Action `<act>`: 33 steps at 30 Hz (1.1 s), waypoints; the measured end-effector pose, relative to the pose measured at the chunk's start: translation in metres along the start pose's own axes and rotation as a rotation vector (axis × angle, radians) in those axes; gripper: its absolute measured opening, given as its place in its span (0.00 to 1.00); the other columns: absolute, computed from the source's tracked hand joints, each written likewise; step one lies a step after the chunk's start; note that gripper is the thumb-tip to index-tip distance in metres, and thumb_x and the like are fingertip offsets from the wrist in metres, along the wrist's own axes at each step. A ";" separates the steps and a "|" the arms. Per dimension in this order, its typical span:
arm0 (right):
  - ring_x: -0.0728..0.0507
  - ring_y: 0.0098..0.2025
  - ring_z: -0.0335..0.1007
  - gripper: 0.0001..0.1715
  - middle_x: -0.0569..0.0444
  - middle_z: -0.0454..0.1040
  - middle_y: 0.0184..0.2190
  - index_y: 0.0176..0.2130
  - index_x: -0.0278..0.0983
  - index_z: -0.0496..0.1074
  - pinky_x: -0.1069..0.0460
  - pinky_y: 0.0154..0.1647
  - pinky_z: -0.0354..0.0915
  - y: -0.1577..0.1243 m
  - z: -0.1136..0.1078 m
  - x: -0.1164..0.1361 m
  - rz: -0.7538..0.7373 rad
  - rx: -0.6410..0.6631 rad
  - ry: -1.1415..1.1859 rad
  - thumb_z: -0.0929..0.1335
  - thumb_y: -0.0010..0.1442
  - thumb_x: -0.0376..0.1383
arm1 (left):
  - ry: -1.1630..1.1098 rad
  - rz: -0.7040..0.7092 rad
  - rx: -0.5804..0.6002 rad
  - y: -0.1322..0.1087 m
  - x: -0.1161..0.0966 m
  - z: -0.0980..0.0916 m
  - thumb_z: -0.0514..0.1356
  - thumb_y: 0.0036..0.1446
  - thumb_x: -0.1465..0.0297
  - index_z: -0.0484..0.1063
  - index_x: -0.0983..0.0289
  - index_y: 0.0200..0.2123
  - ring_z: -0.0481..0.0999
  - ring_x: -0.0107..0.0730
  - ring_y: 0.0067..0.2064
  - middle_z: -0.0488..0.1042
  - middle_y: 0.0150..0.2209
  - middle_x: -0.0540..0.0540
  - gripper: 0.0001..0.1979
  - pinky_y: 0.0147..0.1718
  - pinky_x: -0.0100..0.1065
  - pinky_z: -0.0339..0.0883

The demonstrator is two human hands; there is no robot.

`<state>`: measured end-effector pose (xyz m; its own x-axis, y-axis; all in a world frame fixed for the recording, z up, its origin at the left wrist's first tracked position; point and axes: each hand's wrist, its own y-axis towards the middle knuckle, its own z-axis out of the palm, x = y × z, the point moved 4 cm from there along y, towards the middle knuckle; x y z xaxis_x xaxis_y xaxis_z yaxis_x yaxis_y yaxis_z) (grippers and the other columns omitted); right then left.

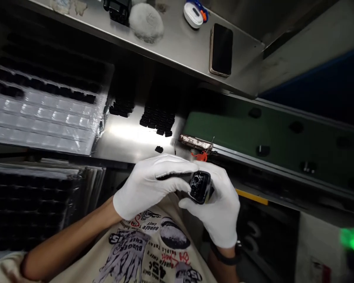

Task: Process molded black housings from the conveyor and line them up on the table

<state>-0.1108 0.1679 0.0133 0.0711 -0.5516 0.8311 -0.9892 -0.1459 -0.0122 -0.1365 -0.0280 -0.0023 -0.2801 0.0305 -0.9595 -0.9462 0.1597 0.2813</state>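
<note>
Stainless-steel workbench beneath a far steel shelf, green conveyor belt at right, clear plastic blister trays at left. White-gloved left hand and white-gloved right hand raised together, fingers curled narrowly around a small glossy black plastic part, just above a cream T-shirt printed "BURGER".

Steel shelf, smartphone, white case

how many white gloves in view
2: the left glove and the right glove, one on each of the person's hands, both around a black part.
</note>
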 end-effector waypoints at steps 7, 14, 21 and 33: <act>0.27 0.64 0.74 0.39 0.44 0.78 0.60 0.62 0.47 0.77 0.27 0.69 0.72 -0.002 -0.020 -0.016 0.099 0.018 -0.010 0.84 0.57 0.52 | -0.168 -0.070 0.024 0.018 0.017 0.024 0.77 0.61 0.74 0.88 0.61 0.53 0.88 0.36 0.48 0.89 0.47 0.55 0.17 0.52 0.35 0.85; 0.27 0.66 0.73 0.38 0.45 0.78 0.61 0.63 0.47 0.76 0.25 0.71 0.68 0.003 -0.019 -0.019 0.095 0.033 -0.070 0.84 0.58 0.49 | -0.172 -0.153 0.022 0.019 0.028 0.027 0.77 0.61 0.73 0.89 0.59 0.51 0.88 0.38 0.48 0.89 0.46 0.55 0.15 0.52 0.37 0.86; 0.28 0.63 0.75 0.36 0.45 0.80 0.58 0.60 0.47 0.78 0.27 0.69 0.70 0.001 -0.009 -0.008 0.044 0.006 -0.110 0.84 0.57 0.52 | -0.141 -0.147 0.001 0.009 0.023 0.016 0.76 0.62 0.75 0.88 0.60 0.53 0.89 0.35 0.46 0.89 0.46 0.55 0.16 0.49 0.32 0.86; 0.32 0.57 0.79 0.24 0.44 0.82 0.58 0.62 0.41 0.76 0.37 0.60 0.72 0.001 0.047 -0.009 -0.216 0.012 -0.387 0.71 0.74 0.48 | 0.423 -0.192 -0.008 -0.021 0.000 -0.023 0.78 0.61 0.58 0.85 0.61 0.34 0.82 0.35 0.35 0.85 0.32 0.52 0.13 0.38 0.38 0.73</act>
<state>-0.1061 0.1339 -0.0205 0.3207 -0.7742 0.5457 -0.9451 -0.2995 0.1305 -0.1205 -0.0540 -0.0078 -0.1399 -0.4044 -0.9038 -0.9881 0.1157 0.1012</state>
